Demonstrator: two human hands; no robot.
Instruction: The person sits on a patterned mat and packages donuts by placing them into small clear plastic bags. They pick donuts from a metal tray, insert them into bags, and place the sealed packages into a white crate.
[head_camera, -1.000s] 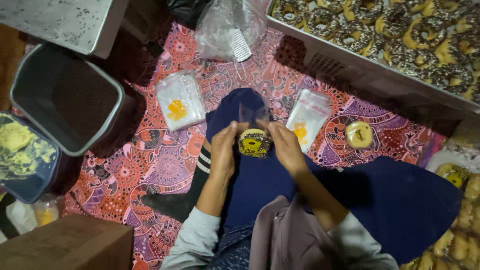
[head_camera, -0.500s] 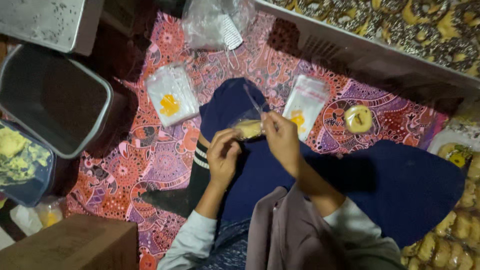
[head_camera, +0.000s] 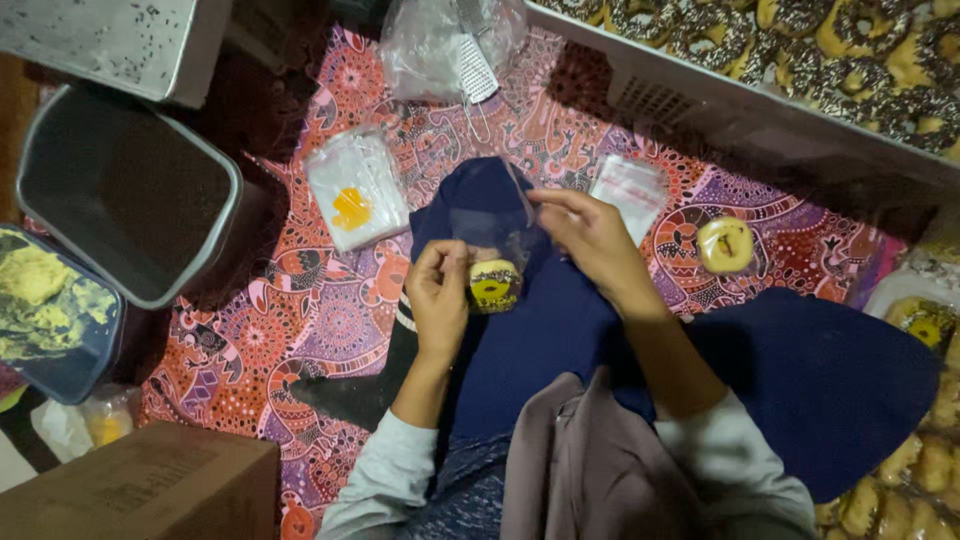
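Observation:
My left hand (head_camera: 437, 290) pinches a small round doughnut (head_camera: 494, 285) with dark and yellow topping, above my dark blue lap. The doughnut sits at the bottom of a clear plastic bag (head_camera: 492, 228). My right hand (head_camera: 590, 235) holds the bag's upper edge, stretched up and to the right. A stack of clear bags (head_camera: 629, 191) lies just behind my right hand. Another stack of clear bags with a yellow mark (head_camera: 355, 197) lies to the left on the patterned mat (head_camera: 300, 320).
A wrapped doughnut (head_camera: 725, 244) lies on the mat at the right. A long tray of chocolate-topped doughnuts (head_camera: 850, 40) runs along the top right. A dark grey bin (head_camera: 125, 190), a blue tub of yellow topping (head_camera: 55, 305) and a cardboard box (head_camera: 140, 490) stand at the left.
The doughnut has gone down into the clear bag. My right hand has moved up and right, pulling the bag open and taut. My left hand stays on the doughnut.

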